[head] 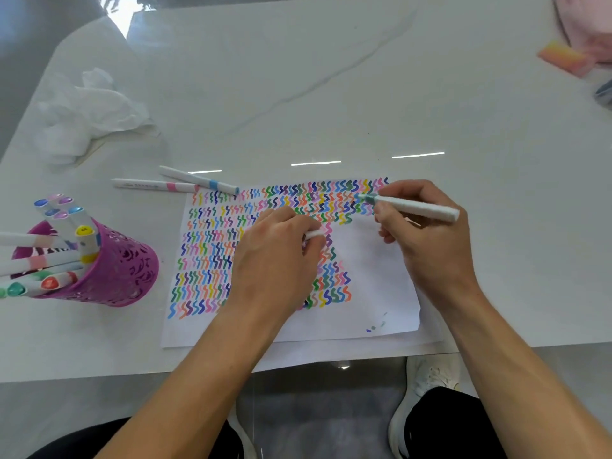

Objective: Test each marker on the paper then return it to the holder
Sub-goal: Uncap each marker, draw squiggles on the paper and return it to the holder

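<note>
A white paper (374,279) covered in rows of coloured squiggles lies at the table's near edge. My right hand (427,236) grips a white marker (417,207), its teal tip touching the paper's upper right rows. My left hand (278,256) rests on the middle of the paper, closed on a small white piece, apparently the marker cap (313,234). A purple perforated holder (112,263) stands at the left, with several markers sticking out of it. Two loose markers, one with a pink band (155,185) and one with a blue band (198,179), lie above the paper's top left corner.
A crumpled white tissue (86,117) lies at the far left of the white marble table (331,94). At the far right corner are an orange-pink pad (563,58) and pink fabric (586,21). My shoes and knees show below the table's edge.
</note>
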